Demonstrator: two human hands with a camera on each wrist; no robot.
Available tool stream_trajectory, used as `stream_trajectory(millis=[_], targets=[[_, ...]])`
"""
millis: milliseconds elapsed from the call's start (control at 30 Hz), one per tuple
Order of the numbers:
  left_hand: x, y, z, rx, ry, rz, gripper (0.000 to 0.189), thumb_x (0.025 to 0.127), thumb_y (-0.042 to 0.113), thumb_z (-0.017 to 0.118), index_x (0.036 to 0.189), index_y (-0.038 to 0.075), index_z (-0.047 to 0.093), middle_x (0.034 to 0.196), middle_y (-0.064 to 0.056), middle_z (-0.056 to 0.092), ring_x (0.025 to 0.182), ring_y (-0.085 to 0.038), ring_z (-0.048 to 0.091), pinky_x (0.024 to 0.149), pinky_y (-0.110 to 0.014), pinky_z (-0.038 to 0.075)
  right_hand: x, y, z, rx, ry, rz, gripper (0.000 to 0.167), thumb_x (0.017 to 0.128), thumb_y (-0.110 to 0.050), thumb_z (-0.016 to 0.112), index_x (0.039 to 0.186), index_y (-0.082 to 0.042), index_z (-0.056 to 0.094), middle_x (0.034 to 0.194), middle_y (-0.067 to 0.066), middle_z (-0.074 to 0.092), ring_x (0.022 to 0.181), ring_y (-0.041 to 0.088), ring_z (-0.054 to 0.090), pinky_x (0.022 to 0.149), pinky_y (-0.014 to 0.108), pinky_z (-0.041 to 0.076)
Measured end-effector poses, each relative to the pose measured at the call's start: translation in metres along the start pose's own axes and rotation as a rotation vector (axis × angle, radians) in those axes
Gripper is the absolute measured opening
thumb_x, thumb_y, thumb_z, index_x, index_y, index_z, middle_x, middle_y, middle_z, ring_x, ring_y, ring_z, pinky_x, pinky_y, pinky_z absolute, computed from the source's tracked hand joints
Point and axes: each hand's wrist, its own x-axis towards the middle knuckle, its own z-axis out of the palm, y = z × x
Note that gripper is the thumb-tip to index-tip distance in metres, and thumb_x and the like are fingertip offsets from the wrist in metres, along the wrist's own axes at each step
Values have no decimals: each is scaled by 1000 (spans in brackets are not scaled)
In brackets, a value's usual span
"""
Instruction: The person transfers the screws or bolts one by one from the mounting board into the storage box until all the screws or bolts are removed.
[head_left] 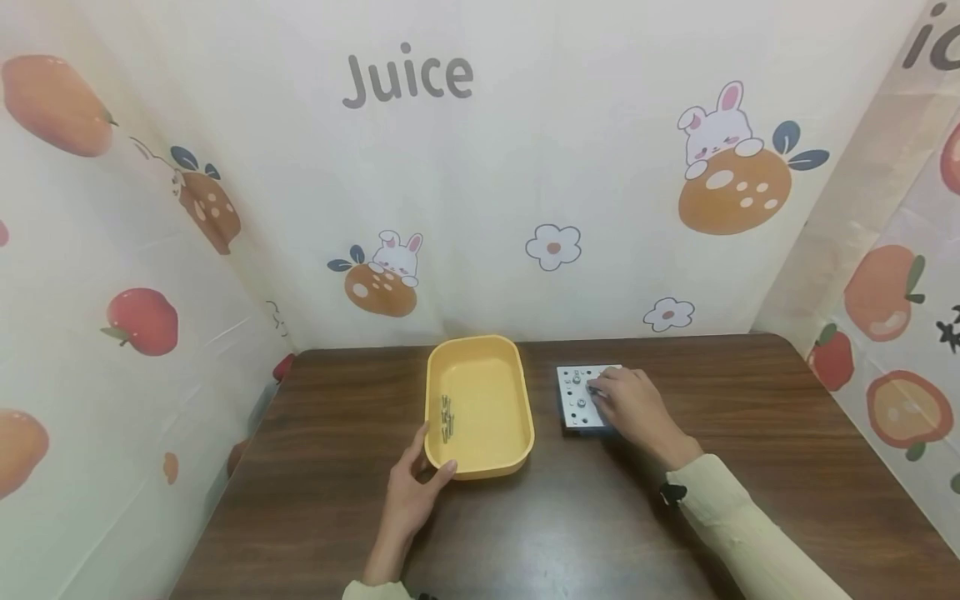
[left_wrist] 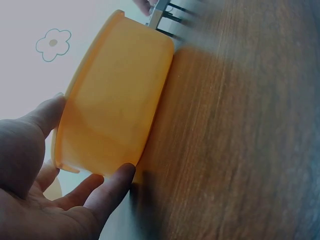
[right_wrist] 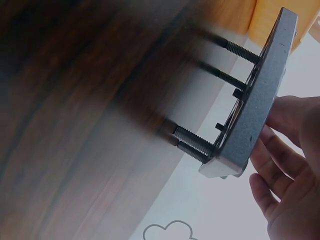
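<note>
A yellow plastic tray [head_left: 480, 477] lies on the table, with several small dark screws [head_left: 447, 418] inside along its left side. My left hand [head_left: 412, 492] holds the tray's near left corner, thumb at the rim and fingers against the outer wall. To the right is a metal plate [head_left: 572, 417] with holes and bolt heads on top. Threaded bolts [right_wrist: 195, 142] stick out below it like legs. Over the plate's right part, my right hand [head_left: 633, 408] pinches a small dark screw [head_left: 593, 388] at the surface; its fingertips are partly hidden.
The brown wooden table [head_left: 315, 517] carries the tray and plate. A printed white curtain [head_left: 525, 167] hangs behind the far edge and along both sides. A strip of tabletop separates tray and plate.
</note>
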Motion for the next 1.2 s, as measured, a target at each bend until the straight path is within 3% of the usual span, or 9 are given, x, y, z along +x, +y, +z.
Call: stream_trajectory(millis=[333, 633, 1200], targets=[[-1, -1, 0, 4, 4, -8, 81, 93, 24, 84, 162, 12, 45, 161, -27, 45, 135, -47, 57, 113, -64, 41, 9, -3, 4, 13, -2, 68, 10, 90, -10, 83, 97, -4, 79, 94, 11, 74, 93, 32, 70, 92, 53, 52], [-2, -1, 0, 5, 14, -16, 81, 91, 23, 85, 162, 14, 45, 161, -28, 44, 134, -49, 57, 112, -65, 42, 11, -4, 8, 8, 26, 34, 12, 88, -2, 80, 100, -1, 80, 93, 14, 75, 89, 33, 70, 86, 51, 53], [-1, -1, 0, -6, -4, 11, 81, 93, 23, 84, 162, 12, 44, 161, -30, 43, 137, -52, 54, 112, -65, 42, 10, -3, 2, -19, -7, 62, 7, 90, -6, 81, 96, -4, 79, 90, 10, 72, 87, 31, 68, 85, 50, 53]])
